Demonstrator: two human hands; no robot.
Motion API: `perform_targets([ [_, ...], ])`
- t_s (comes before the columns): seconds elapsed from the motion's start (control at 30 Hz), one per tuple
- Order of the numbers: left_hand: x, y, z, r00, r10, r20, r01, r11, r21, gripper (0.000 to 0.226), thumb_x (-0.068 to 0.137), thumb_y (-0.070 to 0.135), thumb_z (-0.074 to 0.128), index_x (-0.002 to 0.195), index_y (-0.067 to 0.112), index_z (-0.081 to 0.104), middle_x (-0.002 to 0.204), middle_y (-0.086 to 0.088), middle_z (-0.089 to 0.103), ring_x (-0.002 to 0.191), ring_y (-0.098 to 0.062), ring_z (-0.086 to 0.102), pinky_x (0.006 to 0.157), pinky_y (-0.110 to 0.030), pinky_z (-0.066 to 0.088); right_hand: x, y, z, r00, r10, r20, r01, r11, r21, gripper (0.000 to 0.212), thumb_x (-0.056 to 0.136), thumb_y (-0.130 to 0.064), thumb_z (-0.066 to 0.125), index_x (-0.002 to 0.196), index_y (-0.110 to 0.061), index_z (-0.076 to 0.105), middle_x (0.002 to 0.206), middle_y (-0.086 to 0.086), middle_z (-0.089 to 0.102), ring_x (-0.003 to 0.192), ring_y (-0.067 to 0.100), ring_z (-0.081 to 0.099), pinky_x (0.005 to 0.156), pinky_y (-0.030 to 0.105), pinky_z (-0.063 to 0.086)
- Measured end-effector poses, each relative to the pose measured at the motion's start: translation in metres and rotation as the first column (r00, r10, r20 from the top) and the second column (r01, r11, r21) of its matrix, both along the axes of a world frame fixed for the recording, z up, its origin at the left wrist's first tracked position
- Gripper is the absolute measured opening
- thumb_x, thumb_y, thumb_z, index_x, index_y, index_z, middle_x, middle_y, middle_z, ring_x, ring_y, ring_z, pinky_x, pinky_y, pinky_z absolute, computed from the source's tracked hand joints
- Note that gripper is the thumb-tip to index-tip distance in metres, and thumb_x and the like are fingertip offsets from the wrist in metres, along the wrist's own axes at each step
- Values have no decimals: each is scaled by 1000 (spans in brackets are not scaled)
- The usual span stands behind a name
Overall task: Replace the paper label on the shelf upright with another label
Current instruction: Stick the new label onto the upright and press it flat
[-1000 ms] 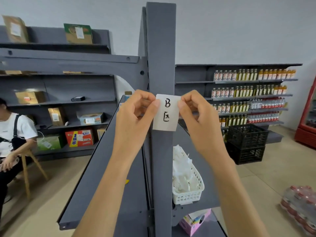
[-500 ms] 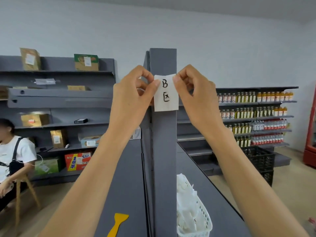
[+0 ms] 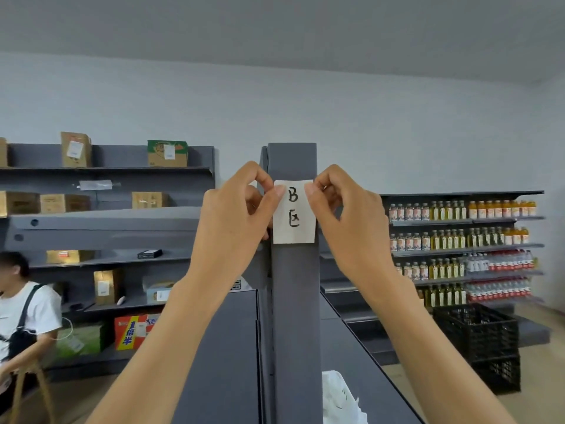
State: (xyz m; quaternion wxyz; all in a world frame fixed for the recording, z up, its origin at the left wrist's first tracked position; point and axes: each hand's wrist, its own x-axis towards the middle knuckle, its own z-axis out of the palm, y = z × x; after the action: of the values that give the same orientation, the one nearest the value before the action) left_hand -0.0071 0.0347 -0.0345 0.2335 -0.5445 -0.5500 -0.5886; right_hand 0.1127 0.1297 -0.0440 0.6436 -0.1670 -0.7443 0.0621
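A white paper label (image 3: pixel 294 223) with a handwritten "B" and a character below it lies against the front face of the grey shelf upright (image 3: pixel 295 316), close to its top. My left hand (image 3: pixel 235 221) pinches the label's upper left corner between thumb and forefinger. My right hand (image 3: pixel 348 221) pinches the upper right corner the same way. The lower edge of the label hangs free of both hands. No other label shows on the upright.
Grey shelf boards (image 3: pixel 226 356) slope down on both sides of the upright. A white basket of papers (image 3: pixel 339 399) sits low on the right. A seated person (image 3: pixel 24 313) is at far left, black crates (image 3: pixel 480 341) and bottle shelves (image 3: pixel 461 237) at right.
Both hands carried the label up the upright, from mid height to near its top. The view tilted upward with them, so the yellow scraper and most of the basket dropped out of sight.
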Motion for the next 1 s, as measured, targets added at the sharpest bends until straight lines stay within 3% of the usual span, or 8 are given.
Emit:
perform_targets([
  [0.2, -1, 4, 0, 996, 58, -66, -57, 998, 17, 18, 97, 33, 58, 87, 20, 54, 65, -5, 75, 56, -11, 72, 49, -45, 57, -2, 6, 1, 1000, -15, 4, 15, 1000, 27, 21, 99, -41, 50, 85, -25, 52, 71, -5, 67, 70, 15, 63, 57, 42, 52],
  [0.4, 1, 5, 2, 973, 158, -170, -156, 987, 27, 16, 97, 32, 56, 86, 22, 50, 58, -5, 71, 59, -10, 73, 46, -43, 55, -4, 9, 3, 996, -92, 24, 89, 993, 82, 19, 95, -42, 56, 84, -26, 51, 64, -11, 58, 65, 10, 57, 54, 29, 45],
  [0.73, -4, 5, 7, 938, 247, -243, -243, 969, 48, 18, 94, 34, 64, 92, 20, 52, 51, 1, 67, 47, -10, 64, 52, -23, 52, 3, 6, 14, 980, -193, 53, 184, 974, 134, 31, 88, -54, 61, 78, -26, 52, 64, -7, 58, 63, 10, 56, 52, 29, 47],
  [0.83, -4, 2, 10, 920, 304, -247, -295, 953, 73, 27, 89, 41, 66, 101, 25, 48, 54, 5, 61, 52, -9, 60, 54, -31, 52, 6, 5, 22, 975, -215, 52, 207, 970, 130, 34, 85, -60, 62, 84, -28, 50, 67, -7, 59, 63, 8, 56, 52, 28, 43],
  [1.0, 1, -2, 7, 909, 335, -249, -330, 942, 61, 34, 85, 51, 66, 98, 31, 43, 54, 3, 50, 52, -13, 56, 54, -39, 55, 7, 6, 16, 977, -199, 74, 188, 972, 140, 34, 85, -58, 62, 86, -29, 46, 67, -5, 56, 62, 8, 54, 52, 28, 41],
])
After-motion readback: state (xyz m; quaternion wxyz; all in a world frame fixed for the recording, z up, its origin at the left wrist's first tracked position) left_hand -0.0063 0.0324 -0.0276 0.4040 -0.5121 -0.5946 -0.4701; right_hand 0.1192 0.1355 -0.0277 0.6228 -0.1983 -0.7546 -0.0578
